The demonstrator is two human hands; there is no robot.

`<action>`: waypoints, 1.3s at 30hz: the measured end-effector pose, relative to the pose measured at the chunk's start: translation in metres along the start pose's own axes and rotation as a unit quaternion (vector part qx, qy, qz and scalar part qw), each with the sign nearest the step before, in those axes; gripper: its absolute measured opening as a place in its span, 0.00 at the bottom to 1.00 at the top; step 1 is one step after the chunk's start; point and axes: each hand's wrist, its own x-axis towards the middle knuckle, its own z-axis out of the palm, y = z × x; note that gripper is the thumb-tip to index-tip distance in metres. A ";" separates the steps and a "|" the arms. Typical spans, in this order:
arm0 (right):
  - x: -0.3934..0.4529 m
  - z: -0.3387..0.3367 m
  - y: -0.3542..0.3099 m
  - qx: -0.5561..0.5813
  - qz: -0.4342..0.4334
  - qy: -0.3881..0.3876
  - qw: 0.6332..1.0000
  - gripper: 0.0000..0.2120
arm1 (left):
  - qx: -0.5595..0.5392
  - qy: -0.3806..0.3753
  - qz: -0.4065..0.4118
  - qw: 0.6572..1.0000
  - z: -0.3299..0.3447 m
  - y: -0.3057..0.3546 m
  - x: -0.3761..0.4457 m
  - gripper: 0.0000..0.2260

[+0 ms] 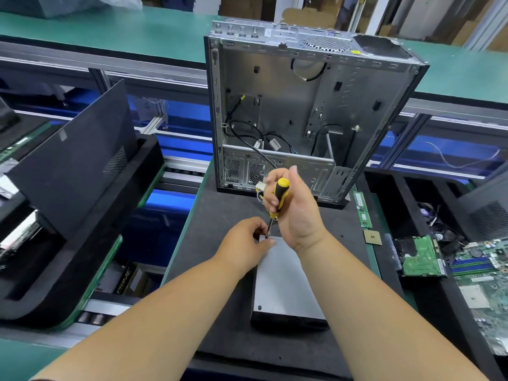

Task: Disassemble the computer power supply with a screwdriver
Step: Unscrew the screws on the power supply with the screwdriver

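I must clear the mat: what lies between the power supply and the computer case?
Head view: the right hand gripping the screwdriver, and a wire bundle.

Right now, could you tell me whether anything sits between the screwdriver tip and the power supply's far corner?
Nothing visible does. The right hand grips the screwdriver, whose tip meets the power supply at its far corner; the left hand pinches the shaft beside it.
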 end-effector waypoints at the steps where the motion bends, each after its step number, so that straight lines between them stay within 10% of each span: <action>1: 0.001 -0.001 0.000 -0.004 0.000 -0.003 1.000 0.14 | -0.002 -0.001 0.002 1.000 0.000 0.000 0.000 0.09; 14: 0.006 0.003 -0.004 -0.019 0.032 0.040 0.998 0.27 | -0.006 0.001 -0.005 1.000 0.001 0.000 0.001 0.07; 21: 0.003 -0.005 -0.008 -0.015 0.015 0.014 1.000 0.09 | -0.007 0.002 -0.006 1.000 0.000 -0.001 0.001 0.07; 39: 0.006 -0.002 -0.018 -0.077 0.044 0.023 0.996 0.09 | -0.014 -0.002 -0.023 1.000 0.000 0.001 0.000 0.06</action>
